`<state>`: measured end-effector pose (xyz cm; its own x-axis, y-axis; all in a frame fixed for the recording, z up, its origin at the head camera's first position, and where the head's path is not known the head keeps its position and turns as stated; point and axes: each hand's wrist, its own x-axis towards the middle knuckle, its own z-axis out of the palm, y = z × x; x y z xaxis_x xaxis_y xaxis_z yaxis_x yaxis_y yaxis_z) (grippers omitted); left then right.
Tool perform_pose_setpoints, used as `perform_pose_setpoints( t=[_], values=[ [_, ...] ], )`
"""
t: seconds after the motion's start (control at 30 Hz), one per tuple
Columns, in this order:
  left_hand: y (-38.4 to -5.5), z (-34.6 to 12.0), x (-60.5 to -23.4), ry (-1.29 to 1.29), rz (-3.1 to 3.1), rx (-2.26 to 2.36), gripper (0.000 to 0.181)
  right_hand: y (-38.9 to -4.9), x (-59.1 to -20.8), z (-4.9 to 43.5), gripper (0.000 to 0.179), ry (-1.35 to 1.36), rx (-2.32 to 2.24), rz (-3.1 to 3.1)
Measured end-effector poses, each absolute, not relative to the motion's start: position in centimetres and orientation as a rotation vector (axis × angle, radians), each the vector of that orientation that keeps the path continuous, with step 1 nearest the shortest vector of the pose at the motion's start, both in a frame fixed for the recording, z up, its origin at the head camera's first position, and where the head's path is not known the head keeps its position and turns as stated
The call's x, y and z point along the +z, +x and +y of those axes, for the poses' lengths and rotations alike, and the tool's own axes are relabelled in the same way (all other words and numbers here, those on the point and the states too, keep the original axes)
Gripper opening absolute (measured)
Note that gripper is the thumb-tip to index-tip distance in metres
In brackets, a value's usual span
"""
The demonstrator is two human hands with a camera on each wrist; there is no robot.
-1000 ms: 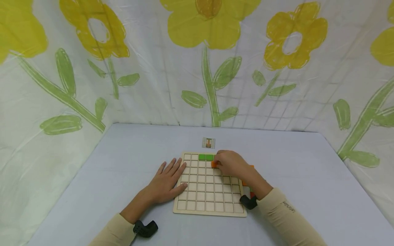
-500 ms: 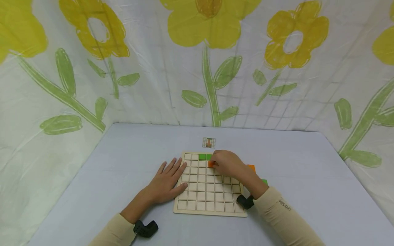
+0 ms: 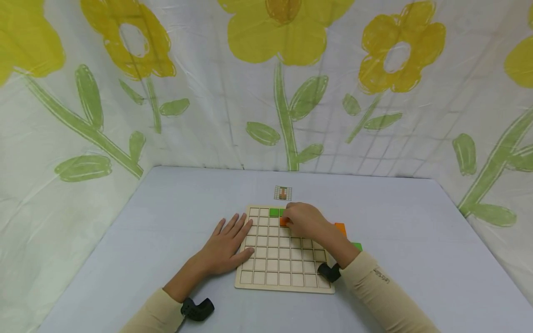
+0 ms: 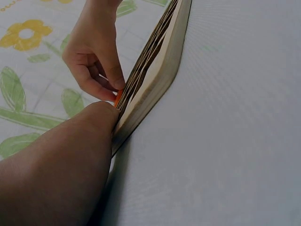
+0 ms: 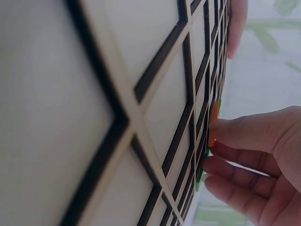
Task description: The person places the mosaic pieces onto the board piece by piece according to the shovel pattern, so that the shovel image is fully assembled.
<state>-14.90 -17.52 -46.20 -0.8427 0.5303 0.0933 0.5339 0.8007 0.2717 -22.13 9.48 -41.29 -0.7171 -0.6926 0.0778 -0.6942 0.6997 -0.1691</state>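
Observation:
My right hand (image 3: 308, 224) pinches a small orange tile (image 3: 283, 221) between thumb and index finger. The tile is at the second row of a wooden grid board (image 3: 284, 290), just below two green tiles (image 3: 274, 212) in the top row. In the right wrist view the thumb presses on the orange tile (image 5: 214, 113), while the other fingers are bent beside the board. My left hand (image 3: 226, 249) rests on the board's left edge, fingers spread. From the left wrist, a sliver of orange tile (image 4: 117, 97) shows under the right fingertips.
A small card with a printed grid pattern (image 3: 283, 193) lies behind the board. To the right, partly hidden by the right forearm, are an orange piece (image 3: 340, 228) and a green piece (image 3: 357, 246). A flowered curtain (image 3: 200, 129) hangs beyond the table.
My right hand has moved slightly left with the orange tile, which now sits lower against a cell under the green tiles. My left hand stays where it was.

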Motion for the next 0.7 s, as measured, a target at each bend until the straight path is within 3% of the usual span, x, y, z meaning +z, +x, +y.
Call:
perform_pose_setpoints(
  t=[0.7],
  values=[
    [-14.8, -17.5, -46.0, -0.871, -2.987, -0.424, 0.077, -19.6, -41.2, 11.5, 0.020, 1.320, 0.400, -2.811]
  ],
)
